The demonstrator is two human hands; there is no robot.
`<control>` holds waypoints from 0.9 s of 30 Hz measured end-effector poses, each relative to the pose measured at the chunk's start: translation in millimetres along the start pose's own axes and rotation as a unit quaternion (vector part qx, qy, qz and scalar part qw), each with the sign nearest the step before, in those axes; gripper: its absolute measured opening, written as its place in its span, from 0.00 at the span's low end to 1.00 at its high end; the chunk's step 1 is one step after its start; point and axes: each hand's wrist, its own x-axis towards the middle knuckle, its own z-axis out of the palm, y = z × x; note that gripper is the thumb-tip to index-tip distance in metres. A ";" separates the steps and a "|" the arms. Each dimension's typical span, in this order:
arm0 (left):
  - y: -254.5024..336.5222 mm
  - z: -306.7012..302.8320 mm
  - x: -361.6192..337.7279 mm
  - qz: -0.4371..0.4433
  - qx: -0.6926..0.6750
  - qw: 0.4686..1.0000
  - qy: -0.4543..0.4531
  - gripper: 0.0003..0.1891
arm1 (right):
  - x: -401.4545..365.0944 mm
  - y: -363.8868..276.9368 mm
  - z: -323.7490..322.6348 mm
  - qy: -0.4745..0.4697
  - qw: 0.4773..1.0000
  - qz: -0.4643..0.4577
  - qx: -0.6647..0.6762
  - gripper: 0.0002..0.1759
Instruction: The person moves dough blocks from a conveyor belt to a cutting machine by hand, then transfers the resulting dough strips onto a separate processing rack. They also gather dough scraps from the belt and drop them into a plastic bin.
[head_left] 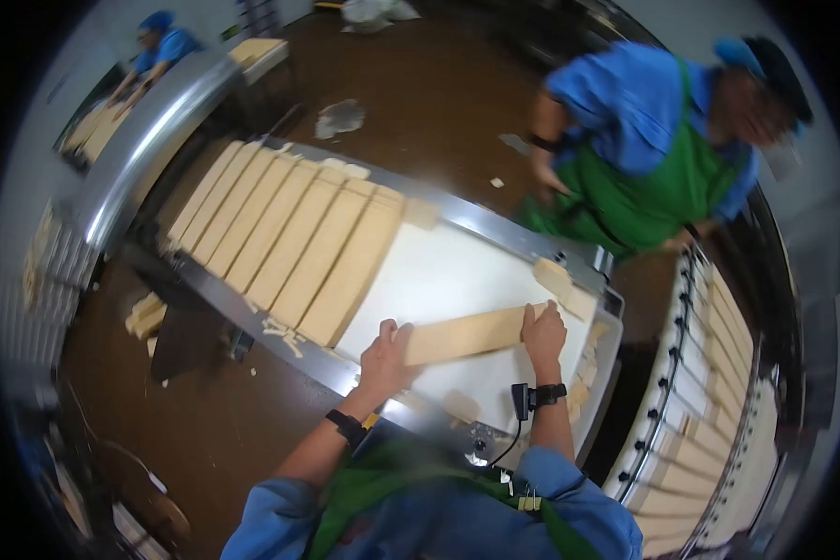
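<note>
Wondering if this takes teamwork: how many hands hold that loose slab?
2: the wearer's left hand at the slab's left end, right hand at its right end. Some fingers are hidden.

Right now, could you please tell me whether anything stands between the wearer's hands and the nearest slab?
Nothing visible does: the left hand holds one end of the slab and the right hand the other, over the white surface.

- Two bare hands on my feed — left hand (383,361), right hand (544,336).
- One pale slab (467,337) held, as I count it.
- About seven row slabs (301,233) on one white belt (429,275).
- Two black wristbands (347,427) on those wrists.
- Two green aprons (618,194) I can make out.
- Two co-workers (616,103).
- One curved metal hood (154,140) — side-rack slabs (679,478) blur past my counting.
</note>
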 end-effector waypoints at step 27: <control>413.0 138.6 -273.6 0.453 -0.051 0.829 -0.324 0.41 | -470.8 406.5 -280.4 0.487 0.726 0.486 0.029 0.23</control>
